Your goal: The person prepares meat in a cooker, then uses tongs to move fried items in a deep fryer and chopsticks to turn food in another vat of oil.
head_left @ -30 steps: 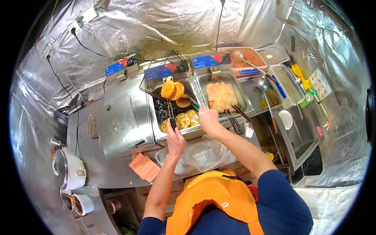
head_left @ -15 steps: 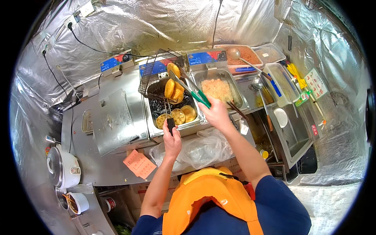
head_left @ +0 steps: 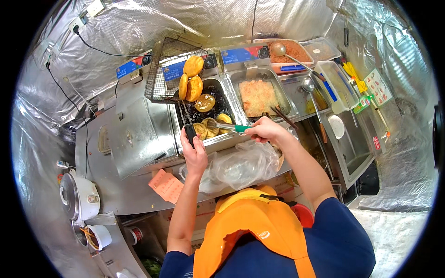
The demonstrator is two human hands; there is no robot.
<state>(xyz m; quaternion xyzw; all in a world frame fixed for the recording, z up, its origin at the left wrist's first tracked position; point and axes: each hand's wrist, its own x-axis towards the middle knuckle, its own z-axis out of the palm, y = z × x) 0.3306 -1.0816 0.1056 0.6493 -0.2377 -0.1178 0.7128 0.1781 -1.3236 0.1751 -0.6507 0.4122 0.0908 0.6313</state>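
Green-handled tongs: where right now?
Head view, near centre: the green-handled tongs are in the right hand, pointing left, tips at the round cakes along the near edge of the left open fryer.

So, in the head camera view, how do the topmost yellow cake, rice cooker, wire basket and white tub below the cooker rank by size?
Largest to smallest, as they look:
1. Wire basket
2. Rice cooker
3. White tub
4. Yellow cake

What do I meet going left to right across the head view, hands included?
White rice cooker → pink paper sheets → left hand, gripping a black handle → green-handled tongs → right hand, holding the tongs' green end → white disc → white picture card by the foil wall.
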